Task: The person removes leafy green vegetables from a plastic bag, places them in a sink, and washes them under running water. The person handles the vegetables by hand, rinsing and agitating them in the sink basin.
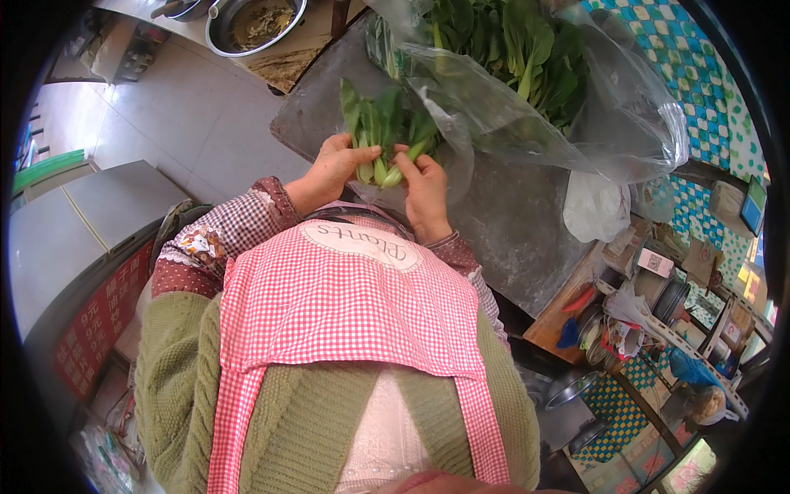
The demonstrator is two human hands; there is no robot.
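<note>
My left hand (336, 170) grips several stalks of leafy greens (365, 133), which look like bok choy, with the thumb across the pale stems. Close beside it, my right hand (423, 185) pinches the pale base of another stalk (404, 167) between thumb and fingers. Both hands are just above the near edge of a dark grey tabletop (515, 216). Beyond them, a large clear plastic bag (494, 102) lies open with a heap of the same greens (524, 55) in it. Part of the bag's film hangs behind my right hand.
A metal basin (256, 54) with liquid and scraps stands at the upper left. A white plastic bag (597, 207) hangs at the table's right side. Bowls, bags and a metal rack (685, 343) crowd the lower right. A grey cabinet (74, 228) is at the left.
</note>
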